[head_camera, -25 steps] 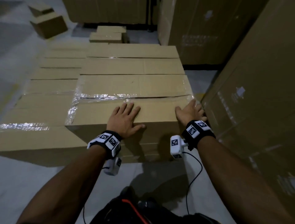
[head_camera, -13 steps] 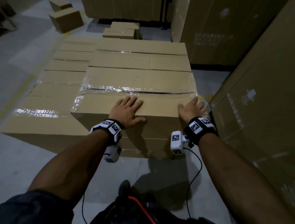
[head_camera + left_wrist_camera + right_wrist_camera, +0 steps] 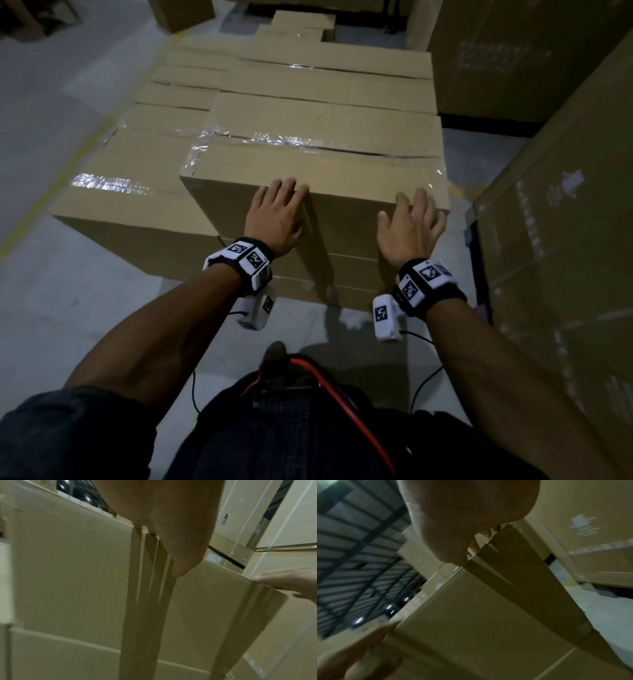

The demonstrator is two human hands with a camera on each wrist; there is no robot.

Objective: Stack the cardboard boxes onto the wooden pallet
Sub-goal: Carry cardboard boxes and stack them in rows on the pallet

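The top cardboard box (image 3: 325,164), sealed with clear tape, sits on a lower box (image 3: 346,274) in a stack of several. My left hand (image 3: 277,212) lies flat over the box's near top edge, fingers straight. My right hand (image 3: 411,222) lies flat at the near right corner, fingers spread. In the left wrist view the left hand (image 3: 163,520) presses the taped front face (image 3: 68,574). The right wrist view shows the right hand (image 3: 462,513) at the box corner (image 3: 488,545). No wooden pallet shows; the boxes hide what they stand on.
A lower row of boxes (image 3: 137,171) runs along the left of the stack. Tall cartons (image 3: 565,240) stand close on the right, leaving a narrow gap. More cartons (image 3: 513,51) and small boxes (image 3: 298,27) stand behind. A yellow line (image 3: 51,192) marks the grey floor at left.
Both hands have slid back from the top of the box to its near edge and front face. The head view has pulled back and looks down more steeply.
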